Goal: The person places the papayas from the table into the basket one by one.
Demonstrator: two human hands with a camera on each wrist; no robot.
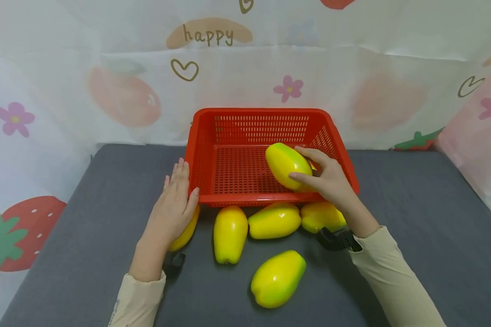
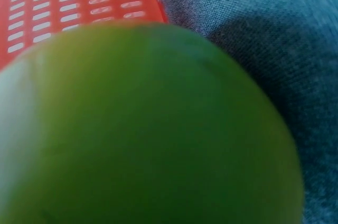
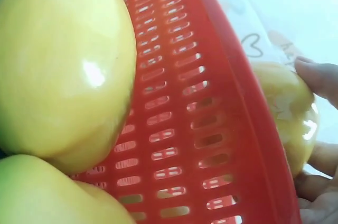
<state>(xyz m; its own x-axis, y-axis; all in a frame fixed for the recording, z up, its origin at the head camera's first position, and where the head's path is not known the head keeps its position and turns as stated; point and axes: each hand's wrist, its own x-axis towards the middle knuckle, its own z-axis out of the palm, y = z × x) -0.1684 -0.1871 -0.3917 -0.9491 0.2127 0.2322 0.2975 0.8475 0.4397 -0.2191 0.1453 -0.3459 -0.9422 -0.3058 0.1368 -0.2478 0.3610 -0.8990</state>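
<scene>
My right hand (image 1: pixel 331 179) grips a yellow-green papaya (image 1: pixel 286 165), thumb on the near side and fingers on the far side. It holds this fruit over the right part of a red plastic basket (image 1: pixel 262 198). In the right wrist view, the held papaya (image 3: pixel 288 113) shows beyond the basket's rim. Fingers straight, my left hand (image 1: pixel 172 204) lies along the basket's left side, thumb at the near corner. Beneath that hand is another papaya (image 1: pixel 186 234), partly hidden; a large green fruit surface (image 2: pixel 158 129) fills much of the left wrist view.
Along the basket's near side lie an upright-pointing papaya (image 1: pixel 230 234), a sideways papaya (image 1: pixel 275 221) and one by my right wrist (image 1: pixel 321 216). Closer to me is a greener papaya (image 1: pixel 278 279). A grey cloth (image 1: pixel 86 254) covers the table; a printed curtain (image 1: pixel 237 86) hangs behind.
</scene>
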